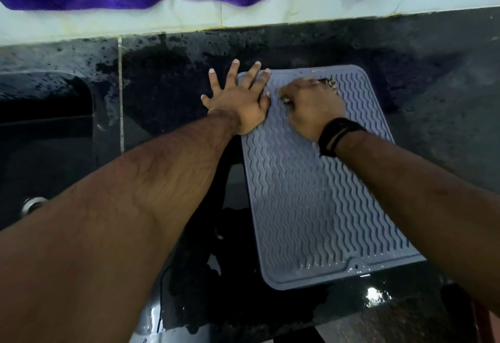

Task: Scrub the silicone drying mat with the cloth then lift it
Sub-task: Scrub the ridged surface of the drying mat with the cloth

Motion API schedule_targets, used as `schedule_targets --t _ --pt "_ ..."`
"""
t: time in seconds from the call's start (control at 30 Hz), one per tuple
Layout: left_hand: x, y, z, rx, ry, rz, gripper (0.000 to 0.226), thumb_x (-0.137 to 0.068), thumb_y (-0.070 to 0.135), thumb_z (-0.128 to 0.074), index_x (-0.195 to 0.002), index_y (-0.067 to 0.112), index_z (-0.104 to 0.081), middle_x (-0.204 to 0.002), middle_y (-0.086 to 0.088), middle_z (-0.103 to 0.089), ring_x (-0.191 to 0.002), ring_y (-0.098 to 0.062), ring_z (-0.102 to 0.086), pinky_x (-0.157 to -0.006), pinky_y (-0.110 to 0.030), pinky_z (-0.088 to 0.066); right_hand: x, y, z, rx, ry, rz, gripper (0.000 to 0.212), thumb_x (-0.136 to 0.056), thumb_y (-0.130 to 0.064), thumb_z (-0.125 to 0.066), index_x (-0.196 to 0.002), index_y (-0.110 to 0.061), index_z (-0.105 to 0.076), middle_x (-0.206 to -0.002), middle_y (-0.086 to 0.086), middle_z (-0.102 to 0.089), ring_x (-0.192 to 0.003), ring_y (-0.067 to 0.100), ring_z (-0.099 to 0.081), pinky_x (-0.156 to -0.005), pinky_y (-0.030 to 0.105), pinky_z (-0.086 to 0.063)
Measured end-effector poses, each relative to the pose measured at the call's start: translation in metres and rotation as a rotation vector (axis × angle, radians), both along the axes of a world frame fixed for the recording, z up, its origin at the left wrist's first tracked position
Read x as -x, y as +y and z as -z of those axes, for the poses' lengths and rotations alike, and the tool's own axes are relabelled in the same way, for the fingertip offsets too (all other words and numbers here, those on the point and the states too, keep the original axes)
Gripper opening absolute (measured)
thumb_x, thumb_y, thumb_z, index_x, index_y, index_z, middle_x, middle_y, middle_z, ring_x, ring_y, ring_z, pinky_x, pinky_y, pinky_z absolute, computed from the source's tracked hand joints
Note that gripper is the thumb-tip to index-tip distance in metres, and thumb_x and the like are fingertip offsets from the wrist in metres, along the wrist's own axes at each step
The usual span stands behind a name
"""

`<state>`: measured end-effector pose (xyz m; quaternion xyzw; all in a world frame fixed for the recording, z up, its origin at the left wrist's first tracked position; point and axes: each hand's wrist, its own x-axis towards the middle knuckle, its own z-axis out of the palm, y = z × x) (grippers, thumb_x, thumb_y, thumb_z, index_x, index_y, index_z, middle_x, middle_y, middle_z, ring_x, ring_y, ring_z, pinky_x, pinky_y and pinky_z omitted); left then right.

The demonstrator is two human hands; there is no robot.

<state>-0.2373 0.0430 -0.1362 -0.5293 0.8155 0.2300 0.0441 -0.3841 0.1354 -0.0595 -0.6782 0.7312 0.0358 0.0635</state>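
Silicone like this mat (311, 185) should handle as something light, floppy and, wet as it looks, slick, so it will likely sag and drip once raised. It lies flat on the dark wet table (433, 77), its long side running away from the person, ribbed with wavy ridges and edged by a smooth raised rim. The left hand (238, 99) presses its far left corner, fingers spread wide and flat, holding nothing, half on the mat and half on the table. Just to the right of it, nearly touching, the right hand (311, 104) forms a closed grip bunched over the cloth (328, 83), of which only a dark speckled scrap shows beyond the knuckles, pushed against the far ridges. For the lift, the smooth rim seems the best place to pinch, probably at a corner near the pinning hand, since ridges offer little purchase. Peeling one corner first should break any suction from the water beneath.
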Motion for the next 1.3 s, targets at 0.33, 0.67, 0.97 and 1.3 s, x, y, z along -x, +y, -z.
schedule_targets --t 0.33,0.67,0.97,1.3 --pt "0.001 0.007 -0.012 -0.011 0.006 -0.031 0.068 -0.105 0.074 -0.019 -0.168 0.058 0.001 -0.182 0.012 0.016 -0.163 -0.046 0.025 -0.114 -0.089 -0.010 0.000 -0.042 0.002 -0.002 -0.054 0.066 0.049 -0.091 -0.031 -0.039 -0.137 -0.030 -0.055 -0.140 0.007 -0.058 -0.125 0.034 -0.055 -0.102 0.053 -0.050" --pt "0.001 0.006 -0.010 -0.005 -0.005 0.003 0.066 -0.106 0.069 -0.017 -0.168 0.057 0.001 -0.181 0.016 0.016 -0.164 -0.039 0.027 -0.114 -0.089 -0.005 0.000 0.016 -0.005 -0.053 -0.059 0.028 0.040 -0.095 -0.022 -0.050 -0.135 -0.026 -0.058 -0.140 0.001 -0.058 -0.126 0.027 -0.054 -0.105 0.050 -0.047" --pt "0.002 0.012 -0.019 -0.008 -0.012 -0.014 0.063 -0.111 0.065 -0.020 -0.170 0.055 0.000 -0.181 0.018 0.015 -0.165 -0.034 0.027 -0.117 -0.087 -0.005 -0.006 -0.009 0.006 -0.021 0.010 0.054 0.045 -0.096 -0.026 -0.042 -0.140 -0.023 -0.053 -0.144 0.007 -0.054 -0.128 0.035 -0.051 -0.105 0.052 -0.046" --pt "0.002 0.009 -0.013 0.014 -0.012 0.007 0.063 -0.111 0.062 -0.020 -0.170 0.053 0.000 -0.181 0.019 0.014 -0.166 -0.030 0.026 -0.116 -0.088 -0.005 0.009 0.011 0.005 0.067 -0.044 0.012 0.041 -0.096 -0.027 -0.048 -0.136 -0.025 -0.057 -0.141 0.002 -0.058 -0.127 0.029 -0.054 -0.105 0.050 -0.047"
